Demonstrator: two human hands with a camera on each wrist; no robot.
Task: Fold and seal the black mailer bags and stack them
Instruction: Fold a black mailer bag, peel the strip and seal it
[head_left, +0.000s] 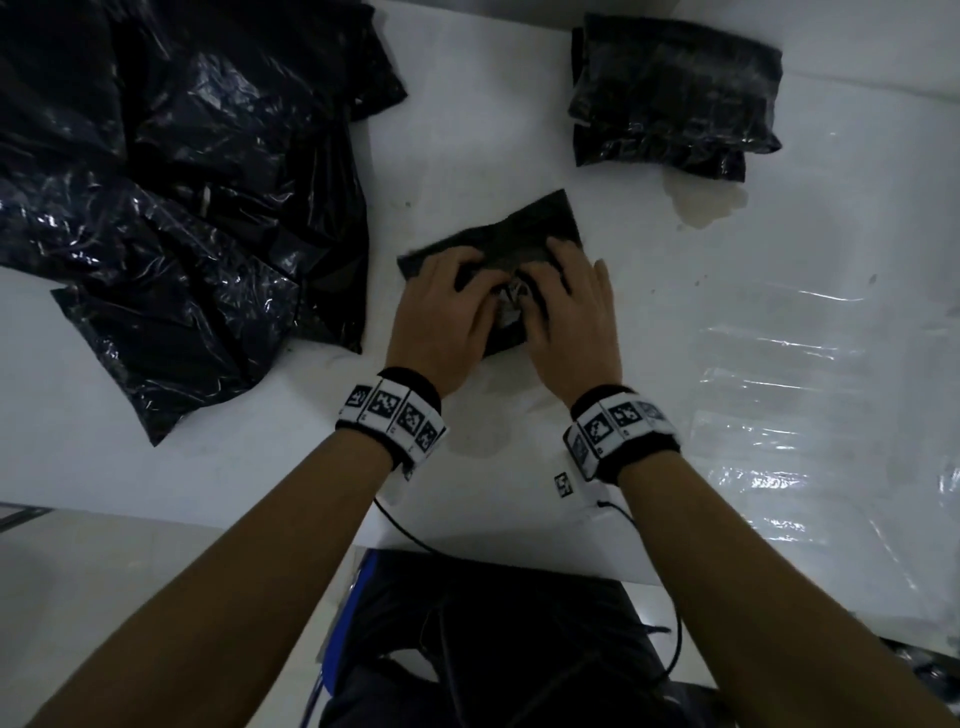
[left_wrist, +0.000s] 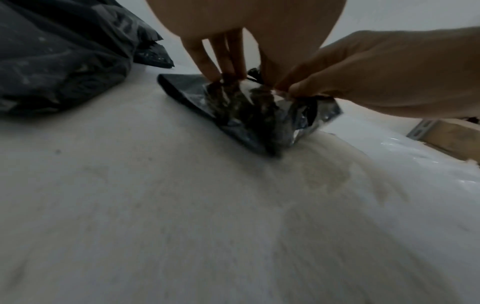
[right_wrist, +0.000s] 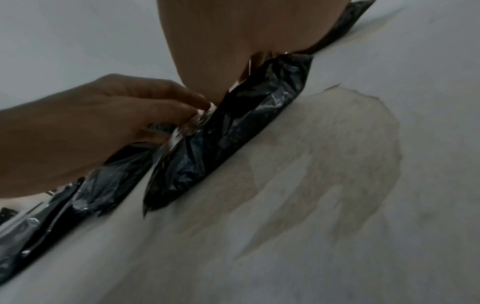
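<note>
A folded black mailer bag (head_left: 524, 234) lies on the white table (head_left: 208, 467) in front of me, with both hands on its near edge. My left hand (head_left: 447, 306) bears down on the bag's left part, and its thumb and forefinger pinch a shiny silvery strip (right_wrist: 192, 125) at the flap. My right hand (head_left: 566, 312) pinches the same crumpled flap from the right (left_wrist: 285, 92). In the left wrist view the bag (left_wrist: 241, 115) bunches up under the fingers. The hands hide the bag's near half in the head view.
A heap of loose black mailer bags (head_left: 171, 197) covers the table's left side. Folded bags lie stacked (head_left: 670, 93) at the back right, beside a brownish stain (head_left: 711, 205). Clear plastic film (head_left: 779, 364) lies at the right. A cable (head_left: 405, 530) hangs off the near edge.
</note>
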